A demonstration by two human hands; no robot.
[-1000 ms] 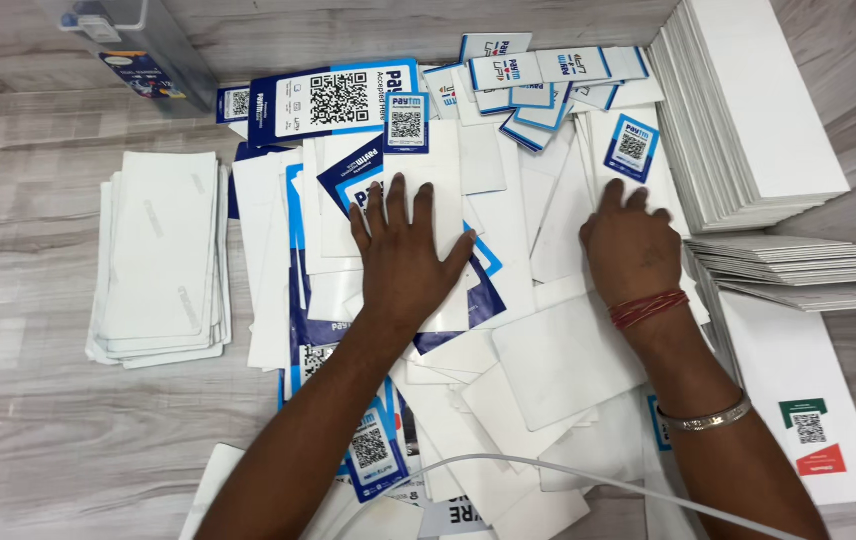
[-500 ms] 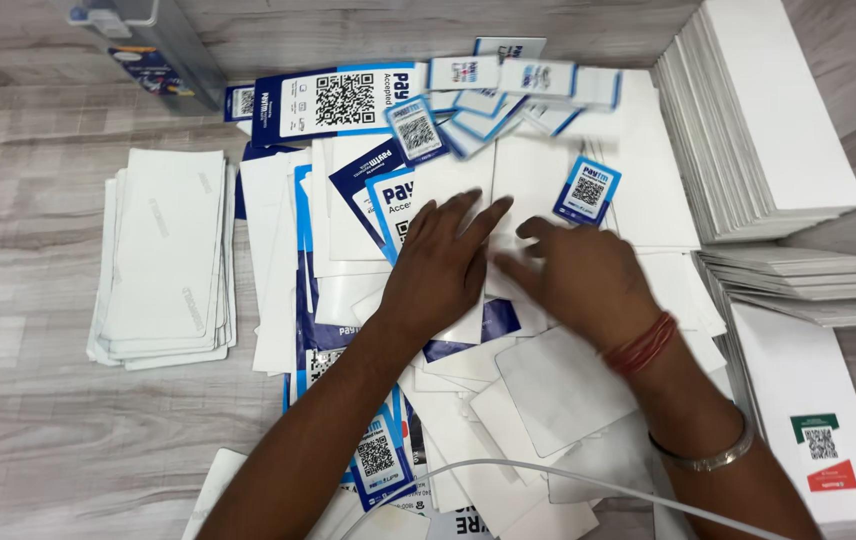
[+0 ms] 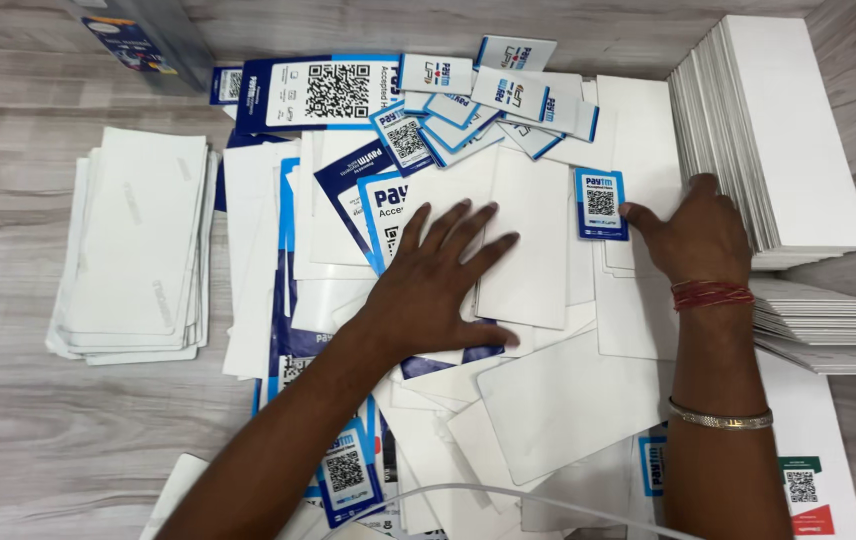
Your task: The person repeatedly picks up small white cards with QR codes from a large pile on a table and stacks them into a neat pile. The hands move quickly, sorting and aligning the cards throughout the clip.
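1. a wide heap of white and blue-edged cards (image 3: 548, 400) is spread over the pale wood-grain floor (image 3: 38, 440); most cards lie blank side up, overlapping at mixed angles.
2. a tall leaning stack of white boards (image 3: 788, 140) is noted at the far right, long axis running away from the person; a smaller neat pile of white sheets (image 3: 133, 245) lies well apart on the left.
3. a large blue-bordered placard with a square code (image 3: 318, 92) lies at the top of the heap, long axis left to right.
4. the left hand (image 3: 438, 275) is laid flat, palm down, fingers spread, on a plain white card (image 3: 533, 250). nothing is gripped; the card is only pressed, its long axis pointing away from the person.
5. the right hand (image 3: 693, 235) rests just beside the board stack, fingers loosely bent, fingertips toward the left. whether anything is pinched cannot be told; the hand appears to press only.
6. the small blue-framed code card (image 3: 601, 203) stands upright in view, long axis away from the person, touching the right hand's fingertips on their left side. it lies between the two hands, and the right hand is clearly nearer.
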